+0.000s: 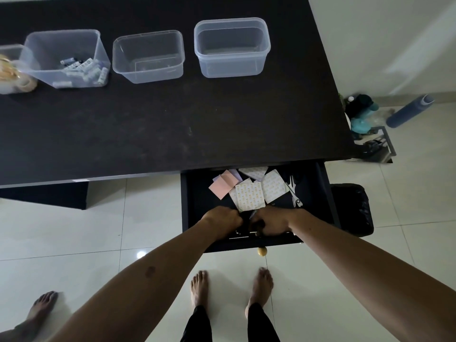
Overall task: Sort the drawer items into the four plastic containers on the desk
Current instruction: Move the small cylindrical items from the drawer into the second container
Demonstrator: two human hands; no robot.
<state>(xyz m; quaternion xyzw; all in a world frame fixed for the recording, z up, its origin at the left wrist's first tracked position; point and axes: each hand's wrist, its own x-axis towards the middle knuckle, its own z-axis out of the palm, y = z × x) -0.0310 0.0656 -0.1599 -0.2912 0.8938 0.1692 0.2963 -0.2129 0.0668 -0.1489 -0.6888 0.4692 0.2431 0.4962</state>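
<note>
**deskwatcher:** Standing right by the black desk point(148, 134). The drawer point(318, 193) is pulled out under its front edge, and both of the person's hands are down in the near end of it. The left hand point(222, 219) is curled into a loose fist, and the right hand point(270, 222) is curled around something small and dark. I honestly can't tell what either one is gripping, it's too dim in there.

**binfan22:** What else is in the drawer?

**deskwatcher:** A pink paper point(223, 185), a few white patterned sheets point(249, 197) overlapping just behind the hands, and scissors point(293, 191) lying along the right side. A round yellowish knob point(261, 251) sticks out of the drawer front.

**binfan22:** And the containers?

**deskwatcher:** 4 clear ones in a row along the far side of the desk. The leftmost container point(9, 53) is cut off by the view and has yellowish loops in it. The second container point(66, 45) holds a pile of small batteries point(86, 69). The third container point(148, 56) and the tall container on the right point(232, 46) have nothing in them. There's a blue bottle point(409, 111) on the tiled floor to the right, and a black bin point(355, 208) beside the drawer.
</note>
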